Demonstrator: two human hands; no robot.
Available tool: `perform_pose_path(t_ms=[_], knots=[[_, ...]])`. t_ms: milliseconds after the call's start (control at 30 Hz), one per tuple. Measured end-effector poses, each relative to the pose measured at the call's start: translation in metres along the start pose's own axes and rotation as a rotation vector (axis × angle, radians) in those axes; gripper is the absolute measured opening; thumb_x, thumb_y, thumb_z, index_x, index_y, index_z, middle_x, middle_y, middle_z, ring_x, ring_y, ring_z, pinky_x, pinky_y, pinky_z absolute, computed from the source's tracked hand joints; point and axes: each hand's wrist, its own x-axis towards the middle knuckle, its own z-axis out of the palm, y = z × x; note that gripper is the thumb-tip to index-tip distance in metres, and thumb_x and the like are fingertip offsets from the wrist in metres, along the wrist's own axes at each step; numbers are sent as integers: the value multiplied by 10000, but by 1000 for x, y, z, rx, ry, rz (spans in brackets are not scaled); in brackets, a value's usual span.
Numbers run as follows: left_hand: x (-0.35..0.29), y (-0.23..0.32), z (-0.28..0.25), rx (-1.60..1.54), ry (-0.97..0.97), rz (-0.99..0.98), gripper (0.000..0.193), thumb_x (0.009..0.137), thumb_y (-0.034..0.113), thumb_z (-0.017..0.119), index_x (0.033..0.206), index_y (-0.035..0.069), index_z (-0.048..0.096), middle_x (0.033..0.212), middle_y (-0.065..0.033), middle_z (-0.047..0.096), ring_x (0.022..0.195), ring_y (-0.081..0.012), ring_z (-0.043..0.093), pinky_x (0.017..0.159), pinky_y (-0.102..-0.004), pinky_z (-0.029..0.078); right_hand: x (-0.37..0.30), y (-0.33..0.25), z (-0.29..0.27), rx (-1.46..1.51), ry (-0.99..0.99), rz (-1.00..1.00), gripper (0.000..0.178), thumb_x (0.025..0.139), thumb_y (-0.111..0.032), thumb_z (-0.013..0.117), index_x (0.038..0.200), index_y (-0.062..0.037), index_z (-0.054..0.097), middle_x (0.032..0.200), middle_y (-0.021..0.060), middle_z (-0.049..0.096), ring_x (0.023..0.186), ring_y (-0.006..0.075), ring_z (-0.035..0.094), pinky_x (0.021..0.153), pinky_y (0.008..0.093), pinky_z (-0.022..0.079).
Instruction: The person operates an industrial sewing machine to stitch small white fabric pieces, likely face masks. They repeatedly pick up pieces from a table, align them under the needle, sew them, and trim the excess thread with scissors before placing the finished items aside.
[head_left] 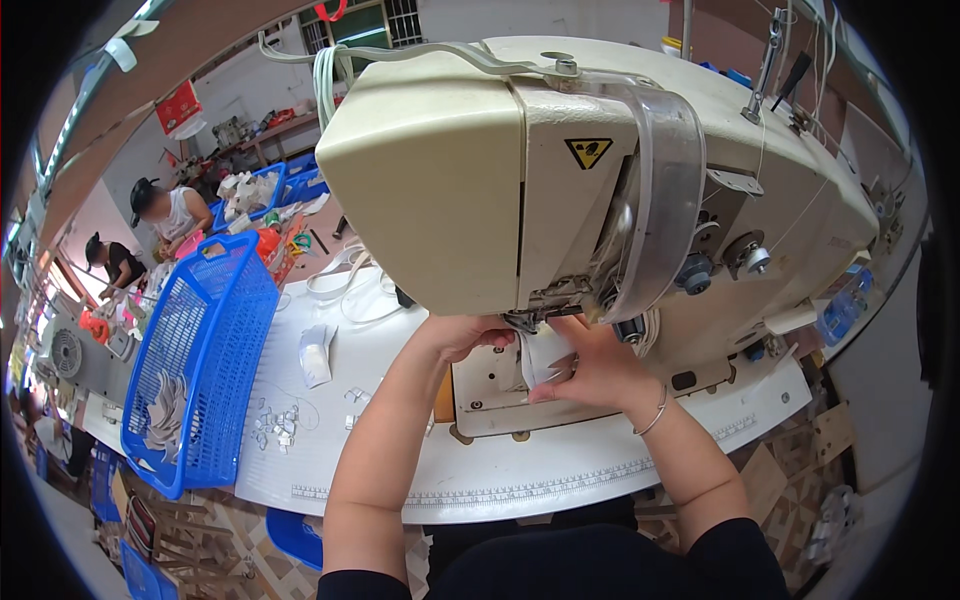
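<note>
A large cream industrial sewing machine (425, 190) stands in front of me, its needle area low over the bed. Under its head is a folded white piece, perhaps fabric (541, 358). My right hand (607, 368) grips the right side of this piece between thumb and fingers; a thin bracelet circles that wrist. At the left edge of the piece, my left hand (468, 334) is closed with its fingertips against it, close by the presser foot (522, 321). The machine head partly hides the fingers of both hands.
A blue plastic basket (255, 290) with grey-white pieces (167, 412) stands at the left. Small metallic bits (277, 425) and a white packet (316, 355) lie on the white table (340, 455). A measuring scale runs along its front edge. Two people sit working at far left.
</note>
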Motion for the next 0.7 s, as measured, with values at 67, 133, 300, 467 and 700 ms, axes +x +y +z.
perform_pose_path(t_ms=[67, 133, 300, 467, 700], knots=[[1, -2, -1, -13, -8, -7, 211, 705, -60, 630, 905, -5, 592, 786, -97, 614, 628, -161, 595, 551, -220, 514, -1, -2, 1, -9, 12, 19, 886, 558, -599, 747, 1214, -56, 505, 974, 90, 628, 772, 191, 652, 738, 283, 508], [5, -6, -5, -36, -22, -6, 212, 704, -68, 626, 904, -6, 592, 781, -98, 611, 622, -159, 590, 543, -217, 508, -1, -2, 2, -4, 47, -11, 882, 552, -600, 750, 1204, -56, 511, 954, 92, 625, 770, 209, 637, 712, 292, 507], [0, -15, -1, -137, 28, -20, 162, 746, -9, 623, 904, -8, 589, 758, -93, 599, 622, -147, 572, 528, -225, 469, -15, -19, 11, -201, 388, -129, 721, 585, -466, 773, 1152, -77, 556, 884, 69, 614, 776, 250, 588, 652, 314, 490], [-34, -39, 21, -257, 105, -59, 41, 826, 77, 570, 851, 45, 563, 760, -71, 593, 633, -161, 576, 550, -251, 471, -22, 0, 14, -309, 493, -197, 374, 605, -125, 716, 973, -162, 659, 811, 16, 617, 784, 252, 569, 618, 336, 479], [-28, -37, 25, -214, 155, 11, 132, 778, 119, 650, 830, 60, 544, 750, -46, 571, 597, -128, 589, 500, -217, 482, -7, 40, -7, -153, 328, -290, 204, 535, -66, 674, 702, -172, 624, 638, -34, 569, 548, 195, 551, 490, 335, 431]])
